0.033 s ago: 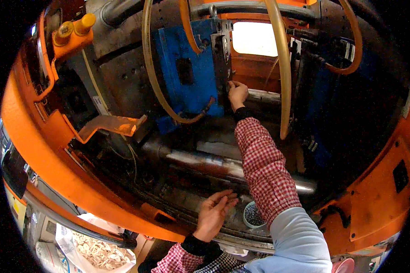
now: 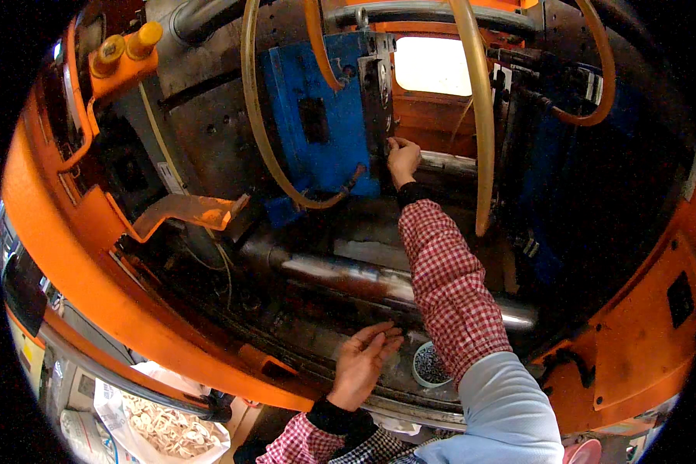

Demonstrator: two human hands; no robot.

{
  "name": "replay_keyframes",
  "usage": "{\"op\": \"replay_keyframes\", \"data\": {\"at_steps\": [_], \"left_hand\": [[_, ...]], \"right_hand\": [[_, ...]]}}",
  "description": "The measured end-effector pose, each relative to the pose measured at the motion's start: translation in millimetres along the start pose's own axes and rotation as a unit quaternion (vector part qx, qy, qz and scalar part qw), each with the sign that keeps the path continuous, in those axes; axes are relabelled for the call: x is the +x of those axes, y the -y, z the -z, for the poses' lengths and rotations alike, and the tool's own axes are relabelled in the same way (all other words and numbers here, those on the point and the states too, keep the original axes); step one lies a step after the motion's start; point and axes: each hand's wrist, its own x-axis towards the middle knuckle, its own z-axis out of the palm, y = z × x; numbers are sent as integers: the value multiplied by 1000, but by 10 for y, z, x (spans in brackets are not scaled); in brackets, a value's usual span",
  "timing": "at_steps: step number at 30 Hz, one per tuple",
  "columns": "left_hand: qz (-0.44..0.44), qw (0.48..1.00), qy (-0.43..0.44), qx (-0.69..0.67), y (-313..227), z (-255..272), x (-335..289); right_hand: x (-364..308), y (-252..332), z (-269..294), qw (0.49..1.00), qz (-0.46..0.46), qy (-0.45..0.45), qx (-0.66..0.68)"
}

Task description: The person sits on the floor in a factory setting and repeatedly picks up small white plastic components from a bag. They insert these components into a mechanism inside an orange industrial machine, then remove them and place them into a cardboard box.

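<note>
Nothing has shifted: right hand (image 2: 403,158) still presses fingertips, holding nothing, against the blue steel mould block (image 2: 317,124) at twelve o'clock; left hand (image 2: 361,362), open and empty, rests beside the small round white bowl (image 2: 429,366).

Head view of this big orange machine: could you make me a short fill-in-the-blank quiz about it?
1. The right hand reaches up beside a metal block painted ____.
2. The left hand rests next to a small round ____ of tiny metal bits.
3. The sleeve has a red and white ____ pattern.

Missing words: blue; bowl; checked
</note>
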Motion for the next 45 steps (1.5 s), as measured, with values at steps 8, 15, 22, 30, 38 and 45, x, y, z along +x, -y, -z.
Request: {"op": "replay_keyframes", "data": {"at_steps": [8,15,22,30,38,45], "left_hand": [[-21,999,-41,2,17,18,-12],[-48,996,-38,-60,98,-2,71],[-143,985,-76,-58,47,172,132],[-164,977,-75,-114,41,85,195],[-140,975,-95,-146,34,135,193],[-170,970,-96,-147,-57,35,124]], "right_hand": [[35,-4,-26,955,162,40,-243],[450,-265,191,905,323,98,-260],[-816,734,985,898,304,309,-77],[-1958,809,1919,761,288,561,-152],[-2078,638,1932,738,396,527,-143],[-1981,800,1960,807,362,465,-36]]}}
